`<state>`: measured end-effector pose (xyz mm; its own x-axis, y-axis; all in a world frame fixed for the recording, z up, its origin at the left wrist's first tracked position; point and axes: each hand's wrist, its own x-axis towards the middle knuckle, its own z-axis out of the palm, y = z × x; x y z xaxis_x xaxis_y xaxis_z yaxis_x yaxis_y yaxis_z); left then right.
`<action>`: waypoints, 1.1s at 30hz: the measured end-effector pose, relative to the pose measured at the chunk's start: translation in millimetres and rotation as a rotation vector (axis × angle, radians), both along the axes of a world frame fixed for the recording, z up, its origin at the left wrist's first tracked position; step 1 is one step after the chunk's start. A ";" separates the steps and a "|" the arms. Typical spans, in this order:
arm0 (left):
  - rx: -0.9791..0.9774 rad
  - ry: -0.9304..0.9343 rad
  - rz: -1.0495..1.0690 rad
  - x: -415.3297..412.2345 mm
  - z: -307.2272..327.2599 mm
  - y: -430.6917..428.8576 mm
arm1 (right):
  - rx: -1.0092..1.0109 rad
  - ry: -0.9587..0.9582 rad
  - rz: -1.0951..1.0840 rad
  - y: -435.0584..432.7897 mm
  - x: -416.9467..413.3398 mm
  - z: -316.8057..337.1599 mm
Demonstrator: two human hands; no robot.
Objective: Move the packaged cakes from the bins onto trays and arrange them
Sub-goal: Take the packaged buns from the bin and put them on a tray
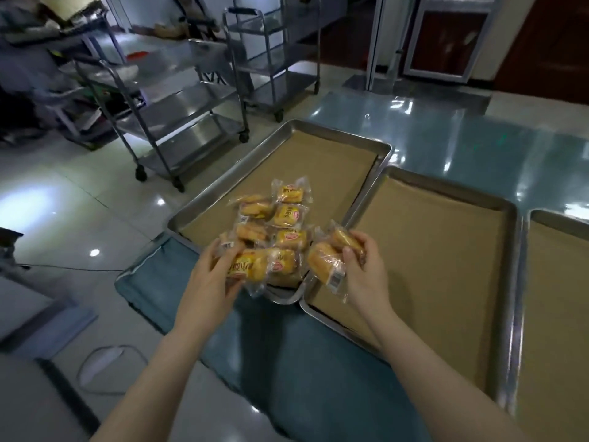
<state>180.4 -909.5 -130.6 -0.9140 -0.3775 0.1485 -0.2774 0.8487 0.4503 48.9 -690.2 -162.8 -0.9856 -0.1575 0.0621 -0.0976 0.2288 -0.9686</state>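
Several packaged cakes [283, 215] in clear wrappers lie in a loose heap at the near end of the left tray [287, 129], a steel tray lined with brown paper. My left hand [212, 275] grips a yellow-labelled cake [248, 266] at the heap's near edge. My right hand [360, 269] holds two wrapped cakes [325, 260] above the near left corner of the middle tray [506, 237], whose brown paper lining is bare.
A third paper-lined tray [541, 215] shows at the right edge. All trays rest on a blue-green table [446, 122]. Two steel wheeled carts [178, 100] stand on the tiled floor to the left and behind. A white object lies on the floor [102, 362].
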 end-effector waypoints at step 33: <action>-0.113 -0.368 -0.403 -161.2 -67.8 -141.6 | 1.218 -0.099 0.192 -160.1 -27.6 -34.8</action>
